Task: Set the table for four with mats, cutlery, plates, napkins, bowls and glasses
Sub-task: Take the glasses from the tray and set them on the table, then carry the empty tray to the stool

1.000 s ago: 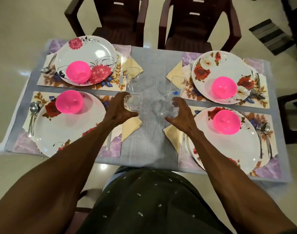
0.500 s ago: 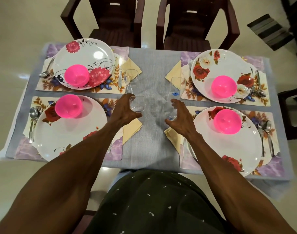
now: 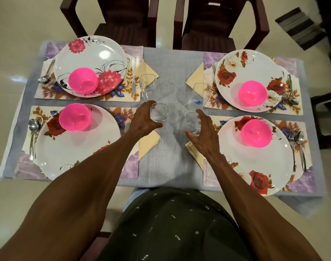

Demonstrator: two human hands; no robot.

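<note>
Four floral mats, such as the far-left one (image 3: 89, 97), lie on the grey table (image 3: 172, 76), each under a white flowered plate (image 3: 76, 146) with a pink bowl (image 3: 75, 116) on it. Yellow napkins (image 3: 148, 140) and cutlery (image 3: 32, 129) flank the plates. Two clear glasses (image 3: 147, 81) (image 3: 200, 91) stand by the far settings. My left hand (image 3: 144, 119) curls round a third glass (image 3: 160, 112) beside the near-left mat. My right hand (image 3: 204, 132) curls round a fourth glass (image 3: 192, 120) beside the near-right mat. Both glasses stand upright, low over the cloth.
Two dark chairs (image 3: 123, 19) (image 3: 221, 21) stand at the table's far side. Another dark chair frame (image 3: 328, 102) is at the right edge, and a striped rug (image 3: 300, 29) lies on the floor at the back right. My dark patterned clothing (image 3: 170, 223) meets the near edge.
Both hands have drawn the glasses slightly toward me and apart. The camera has shifted a little closer over the table.
</note>
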